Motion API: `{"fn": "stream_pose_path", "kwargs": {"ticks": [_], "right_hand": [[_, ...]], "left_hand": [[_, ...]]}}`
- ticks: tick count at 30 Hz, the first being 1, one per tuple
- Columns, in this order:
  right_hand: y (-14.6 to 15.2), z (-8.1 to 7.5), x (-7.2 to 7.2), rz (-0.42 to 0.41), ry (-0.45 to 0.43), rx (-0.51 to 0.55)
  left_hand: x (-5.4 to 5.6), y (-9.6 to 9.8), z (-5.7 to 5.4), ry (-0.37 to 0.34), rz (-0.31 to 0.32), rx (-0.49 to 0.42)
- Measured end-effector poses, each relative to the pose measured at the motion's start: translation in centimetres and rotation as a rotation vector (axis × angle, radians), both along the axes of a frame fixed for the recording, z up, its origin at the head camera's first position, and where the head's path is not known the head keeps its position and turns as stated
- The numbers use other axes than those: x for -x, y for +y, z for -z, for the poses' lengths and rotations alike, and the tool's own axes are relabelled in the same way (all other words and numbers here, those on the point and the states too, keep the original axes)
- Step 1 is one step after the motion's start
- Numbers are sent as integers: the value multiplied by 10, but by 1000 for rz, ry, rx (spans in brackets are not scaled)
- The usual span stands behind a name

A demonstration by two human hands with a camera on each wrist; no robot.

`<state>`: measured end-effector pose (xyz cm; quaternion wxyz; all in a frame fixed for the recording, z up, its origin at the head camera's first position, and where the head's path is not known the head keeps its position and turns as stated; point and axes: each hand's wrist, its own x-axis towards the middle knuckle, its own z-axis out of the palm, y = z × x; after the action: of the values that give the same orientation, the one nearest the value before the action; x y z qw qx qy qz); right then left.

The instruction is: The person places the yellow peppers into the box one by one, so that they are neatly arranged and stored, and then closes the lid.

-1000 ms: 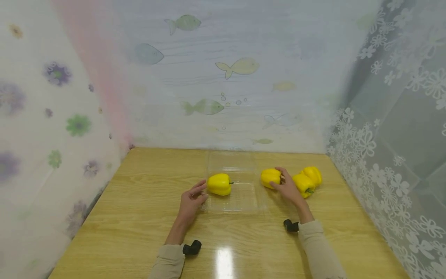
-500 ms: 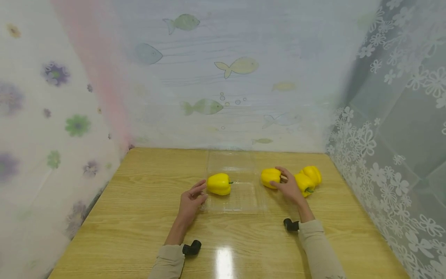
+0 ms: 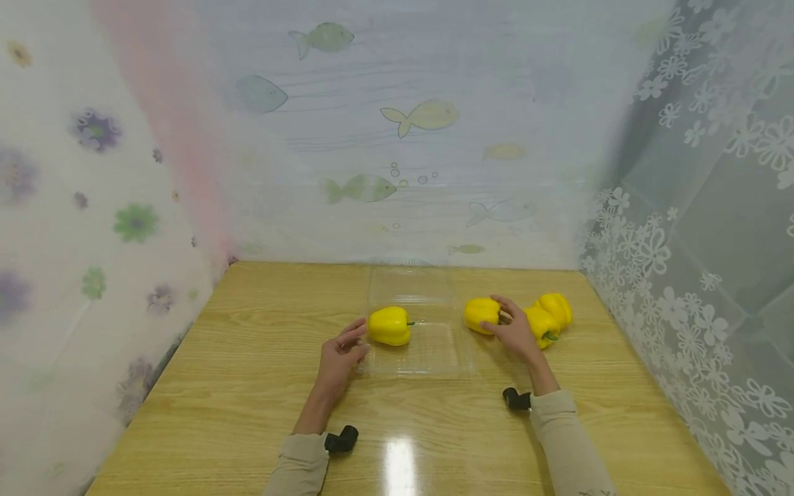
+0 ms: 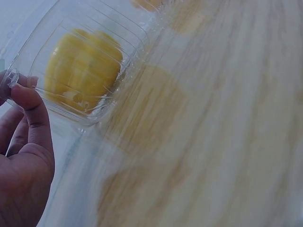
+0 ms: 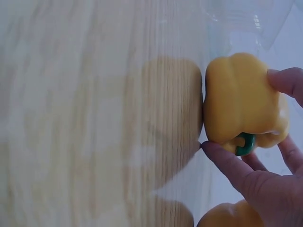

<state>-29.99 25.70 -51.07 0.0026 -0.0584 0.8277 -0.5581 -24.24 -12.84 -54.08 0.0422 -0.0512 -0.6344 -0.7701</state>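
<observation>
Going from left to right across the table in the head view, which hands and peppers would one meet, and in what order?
Left hand, boxed pepper, held pepper, right hand, then two overlapping peppers, given as one pair.

- Left hand (image 3: 339,358) — fingers at the left edge of an open clear container (image 3: 434,355).
- One yellow pepper (image 3: 389,326) inside it, green stem to the right.
- Right hand (image 3: 515,332) gripping a second pepper (image 3: 480,315), just right of the container.
- Two more peppers (image 3: 548,319) close together beyond that hand — on a wooden table (image 3: 248,386).
</observation>
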Motion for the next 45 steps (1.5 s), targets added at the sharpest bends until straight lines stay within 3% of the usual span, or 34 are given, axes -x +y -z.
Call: {"fn": "stream_pose_path", "kwargs": {"ticks": [8, 19, 28, 45], "right_hand": [[0, 1, -2, 8, 26, 2], [4, 0, -2, -5, -22, -80], [2, -1, 1, -1, 18, -100], [3, -2, 0, 15, 20, -85]], "left_hand": [[1, 1, 1, 4, -2, -1], [2, 2, 2, 10, -4, -1], [2, 0, -1, 5, -7, -2], [1, 1, 1, 6, -6, 10]]}}
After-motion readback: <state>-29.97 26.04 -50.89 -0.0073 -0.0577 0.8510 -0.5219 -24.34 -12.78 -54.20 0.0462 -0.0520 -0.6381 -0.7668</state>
